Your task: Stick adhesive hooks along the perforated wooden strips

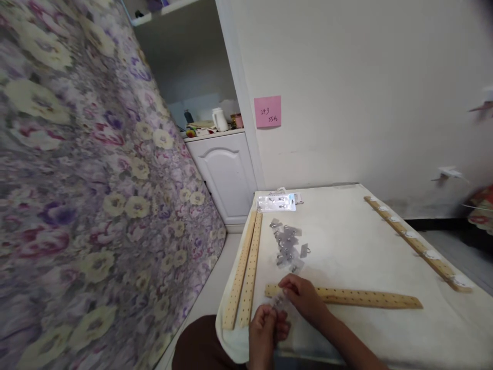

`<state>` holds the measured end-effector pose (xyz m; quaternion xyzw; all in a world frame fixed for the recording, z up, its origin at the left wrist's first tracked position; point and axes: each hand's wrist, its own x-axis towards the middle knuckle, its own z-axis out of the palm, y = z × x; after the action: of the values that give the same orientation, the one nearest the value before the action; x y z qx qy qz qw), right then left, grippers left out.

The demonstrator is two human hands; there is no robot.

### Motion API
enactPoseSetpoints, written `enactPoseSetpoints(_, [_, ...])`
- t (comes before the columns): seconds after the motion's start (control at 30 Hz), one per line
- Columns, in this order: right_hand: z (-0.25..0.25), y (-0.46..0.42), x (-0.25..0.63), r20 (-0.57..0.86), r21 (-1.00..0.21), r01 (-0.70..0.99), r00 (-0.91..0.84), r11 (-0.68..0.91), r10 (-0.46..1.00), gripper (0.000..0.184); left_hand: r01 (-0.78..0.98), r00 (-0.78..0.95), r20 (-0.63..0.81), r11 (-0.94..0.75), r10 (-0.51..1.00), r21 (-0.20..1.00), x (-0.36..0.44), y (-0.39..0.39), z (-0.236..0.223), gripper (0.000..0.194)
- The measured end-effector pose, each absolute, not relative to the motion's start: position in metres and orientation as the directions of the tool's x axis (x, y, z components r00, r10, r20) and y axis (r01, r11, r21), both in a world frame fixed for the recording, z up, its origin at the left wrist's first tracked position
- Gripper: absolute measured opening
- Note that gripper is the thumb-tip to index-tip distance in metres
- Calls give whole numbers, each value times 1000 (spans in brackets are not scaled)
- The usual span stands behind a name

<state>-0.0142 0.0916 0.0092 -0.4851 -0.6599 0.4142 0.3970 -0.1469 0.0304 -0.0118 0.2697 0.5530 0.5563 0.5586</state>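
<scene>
Just over the near edge of the table, my left hand [265, 326] is closed, its fingertips pinching a small clear plastic piece [278, 299] with something dark or metallic on it. Thumb and forefinger of my right hand [302, 295] are pinched together at the upper side of the same piece. Behind the hands lies a wooden strip with holes [370, 297], partly covered by my right hand. A pile of clear square pieces with small metal parts [287, 244] is spread beyond it. One loose square with a hook [304, 251] lies to the pile's right.
Two long perforated wooden strips [249, 275] lie side by side along the left edge. At the right edge is another strip [410, 239] bearing white pieces. A blister pack [276, 202] lies at the back left. A floral curtain [115, 205] hangs left; a pale cloth [339, 226] covers the table.
</scene>
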Motion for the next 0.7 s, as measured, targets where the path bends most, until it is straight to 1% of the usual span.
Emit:
enactPoseSetpoints(0.1, [11,103,-17,171,-875,407,-245,262,954,20,-276,-210,-313,251,926,928,-148,30,-13,45])
enactPoseSetpoints(0.33, [0,133,-29,161,-846,433,-347,310,924,22,-230,-146,-340,303,929,925,-154,28,-9,48])
enactPoseSetpoints(0.5, [1,138,-36,174,-766,532,-368,361,913,24,-179,-82,-344,325,935,929,-159,26,-6,55])
enactPoseSetpoints(0.6, [0,135,-39,182,-716,589,-361,375,914,25,-89,-74,-267,260,961,961,-162,23,-9,54])
enactPoseSetpoints(0.7, [-3,134,-41,200,-695,602,-361,392,911,27,141,-152,-107,129,983,982,-164,18,-14,47])
